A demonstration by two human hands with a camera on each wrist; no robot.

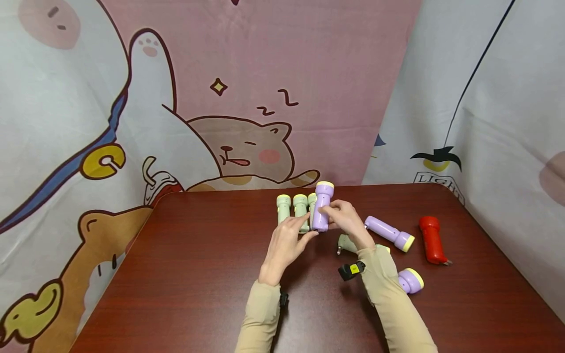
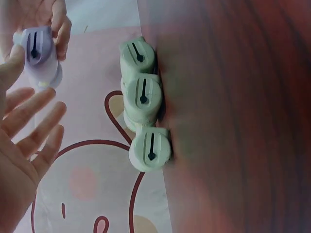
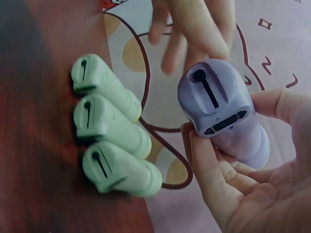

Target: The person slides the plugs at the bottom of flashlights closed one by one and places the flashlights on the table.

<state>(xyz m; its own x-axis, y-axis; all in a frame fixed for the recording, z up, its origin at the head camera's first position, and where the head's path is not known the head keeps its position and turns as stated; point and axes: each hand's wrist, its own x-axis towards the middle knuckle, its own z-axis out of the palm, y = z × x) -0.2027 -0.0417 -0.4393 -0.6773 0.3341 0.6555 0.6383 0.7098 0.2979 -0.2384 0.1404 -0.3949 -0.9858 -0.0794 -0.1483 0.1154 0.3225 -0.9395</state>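
My right hand [image 1: 350,220] grips a purple flashlight [image 1: 323,198] between thumb and fingers, its pale yellow head pointing up and away. In the right wrist view, the base end of this flashlight [image 3: 211,92] shows a dark slot and a slider. My left hand [image 1: 284,245] is beside it with fingers extended, the thumb close to its base. Three pale green flashlights stand in a row at the table's back: one on the left [image 1: 283,208], one in the middle [image 1: 300,206], and a third [image 1: 312,198] partly hidden behind the purple flashlight.
On the right of the brown table [image 1: 198,274] lie a purple flashlight [image 1: 388,233], a red one [image 1: 431,240] with metal prongs out, and another purple one [image 1: 411,281] partly under my right arm. A green flashlight [image 1: 347,243] lies partly hidden behind the right wrist. Printed cloth [image 1: 335,88] hangs behind.
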